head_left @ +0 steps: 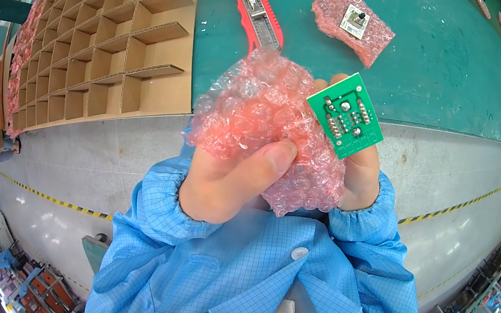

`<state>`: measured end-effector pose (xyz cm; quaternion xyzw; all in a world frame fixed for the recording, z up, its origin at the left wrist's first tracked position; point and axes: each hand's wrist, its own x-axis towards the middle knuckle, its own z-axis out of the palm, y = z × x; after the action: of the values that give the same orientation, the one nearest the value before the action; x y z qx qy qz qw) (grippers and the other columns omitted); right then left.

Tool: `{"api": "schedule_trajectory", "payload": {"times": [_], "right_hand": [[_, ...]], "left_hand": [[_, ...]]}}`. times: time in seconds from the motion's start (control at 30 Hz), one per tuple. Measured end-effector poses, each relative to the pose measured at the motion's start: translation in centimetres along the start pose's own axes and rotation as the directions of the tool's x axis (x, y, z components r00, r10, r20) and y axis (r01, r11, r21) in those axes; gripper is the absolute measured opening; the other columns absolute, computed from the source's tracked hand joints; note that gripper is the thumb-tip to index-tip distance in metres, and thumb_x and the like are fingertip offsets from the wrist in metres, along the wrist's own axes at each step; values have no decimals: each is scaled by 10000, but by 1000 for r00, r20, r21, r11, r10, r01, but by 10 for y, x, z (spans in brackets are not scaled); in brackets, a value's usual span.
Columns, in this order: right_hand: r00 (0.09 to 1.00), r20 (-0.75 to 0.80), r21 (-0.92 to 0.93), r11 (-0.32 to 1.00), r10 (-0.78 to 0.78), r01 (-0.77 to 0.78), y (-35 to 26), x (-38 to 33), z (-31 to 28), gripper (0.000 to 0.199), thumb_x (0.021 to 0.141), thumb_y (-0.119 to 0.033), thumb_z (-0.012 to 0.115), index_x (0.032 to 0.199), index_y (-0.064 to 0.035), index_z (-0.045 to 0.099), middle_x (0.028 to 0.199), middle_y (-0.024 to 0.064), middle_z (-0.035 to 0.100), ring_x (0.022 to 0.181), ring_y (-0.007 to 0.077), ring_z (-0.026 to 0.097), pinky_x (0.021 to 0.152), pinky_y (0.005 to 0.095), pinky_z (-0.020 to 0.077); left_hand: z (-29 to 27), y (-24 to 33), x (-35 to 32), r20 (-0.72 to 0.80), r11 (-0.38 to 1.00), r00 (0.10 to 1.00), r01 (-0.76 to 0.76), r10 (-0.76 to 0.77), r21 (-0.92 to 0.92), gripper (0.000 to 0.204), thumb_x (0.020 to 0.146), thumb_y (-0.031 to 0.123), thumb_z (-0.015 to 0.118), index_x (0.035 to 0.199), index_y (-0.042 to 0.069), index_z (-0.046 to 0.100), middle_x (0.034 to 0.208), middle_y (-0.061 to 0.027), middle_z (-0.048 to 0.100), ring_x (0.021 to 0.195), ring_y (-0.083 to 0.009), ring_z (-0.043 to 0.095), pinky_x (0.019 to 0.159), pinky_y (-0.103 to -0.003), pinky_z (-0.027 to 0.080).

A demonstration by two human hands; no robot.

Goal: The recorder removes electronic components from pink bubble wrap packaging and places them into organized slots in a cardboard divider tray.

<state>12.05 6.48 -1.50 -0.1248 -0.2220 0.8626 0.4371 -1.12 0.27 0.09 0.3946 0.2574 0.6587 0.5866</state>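
Note:
My left hand (227, 179) grips a crumpled pink bubble-wrap bag (257, 115), thumb pressed on its front. My right hand (359, 174) holds a small green circuit board (345, 116) with solder points facing me, at the bag's right edge. The board's lower part is against the wrap; I cannot tell if it is inside the bag. Both hands are raised above the near edge of the green mat (448, 70). Both forearms wear blue sleeves.
A cardboard box with a grid of dividers (112, 36) stands at the left. On the mat lie a red and silver utility knife (254, 6) and another pink bubble-wrap piece with a small board on it (353, 22). Grey floor with yellow striped tape shows below.

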Motion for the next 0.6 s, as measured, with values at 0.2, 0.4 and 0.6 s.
{"api": "schedule_trajectory", "payload": {"times": [0.2, 0.4, 0.6], "right_hand": [[999, -39, 28, 1000, 5, -4, -1, 7, 2, 146, 874, -135, 587, 985, -61, 528, 978, 55, 624, 857, 120, 600, 758, 250, 489], [668, 628, -752, -90, -400, 653, -53, 9, -2, 74, 784, -111, 639, 813, -51, 608, 935, 41, 623, 751, 158, 569, 796, 347, 488], [720, 682, -651, -558, -130, 515, -67, 17, 23, 106, 688, -103, 711, 781, -81, 664, 975, 96, 596, 808, 230, 558, 933, 386, 419]], "left_hand": [[-1, 3, 5, -27, 998, 999, 45, -46, -33, 343, 870, 48, 483, 1205, -15, 438, 1094, -77, 541, 984, -145, 505, 854, -285, 400], [7, -9, 4, 58, 999, 998, -35, 36, -4, 574, 843, 37, 530, 1339, 1, 246, 1284, -118, 406, 1187, -204, 420, 982, -351, 358], [-3, -29, 7, -56, 982, 981, 188, -187, 10, 628, 866, 57, 507, 1386, 5, 159, 1367, -142, 313, 1255, -254, 356, 1033, -401, 320]]}}
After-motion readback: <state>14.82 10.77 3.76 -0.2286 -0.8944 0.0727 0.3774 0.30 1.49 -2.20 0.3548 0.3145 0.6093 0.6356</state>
